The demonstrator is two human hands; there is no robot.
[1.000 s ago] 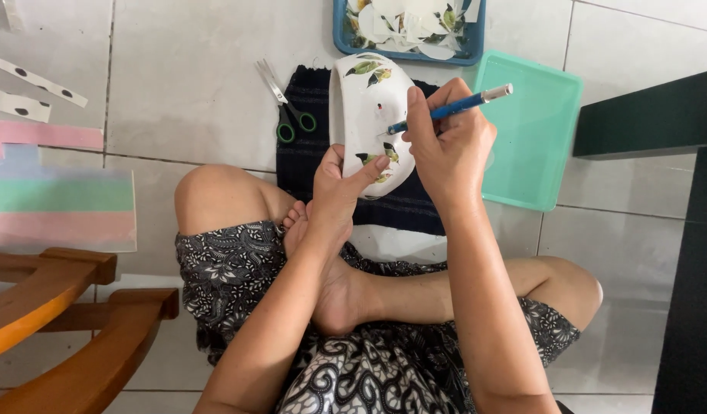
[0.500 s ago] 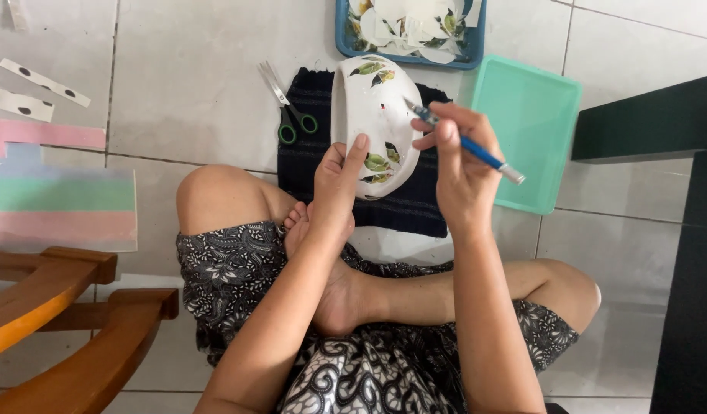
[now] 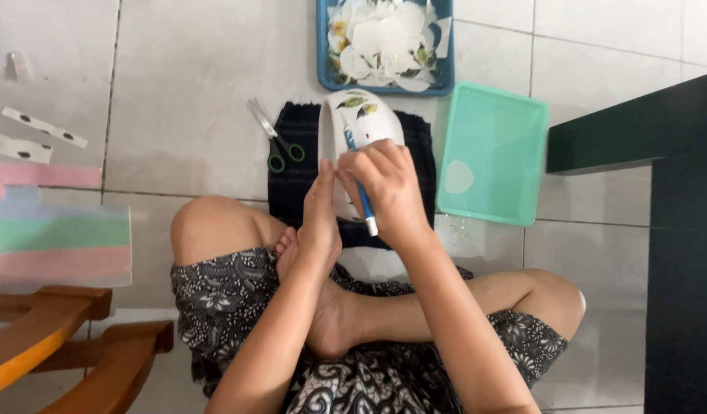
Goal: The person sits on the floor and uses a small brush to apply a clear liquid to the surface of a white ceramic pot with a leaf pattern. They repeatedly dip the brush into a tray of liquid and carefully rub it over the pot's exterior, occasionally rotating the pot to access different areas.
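We hold the white oval bowl with green leaf prints [image 3: 365, 115] on its edge over a dark knitted cloth [image 3: 292, 180] on the tiled floor. Our left hand [image 3: 320, 211] lies flat and open against the bowl's near rim, while our right hand [image 3: 388, 188] has its grip closed around a blue-handled brush [image 3: 361, 192] (tip inside the bowl). Green-handled scissors [image 3: 277, 146] lie left of the bowl, a mint plastic tray [image 3: 495, 153] right of it, and a blue tray of paper cutouts [image 3: 323, 46] beyond it.
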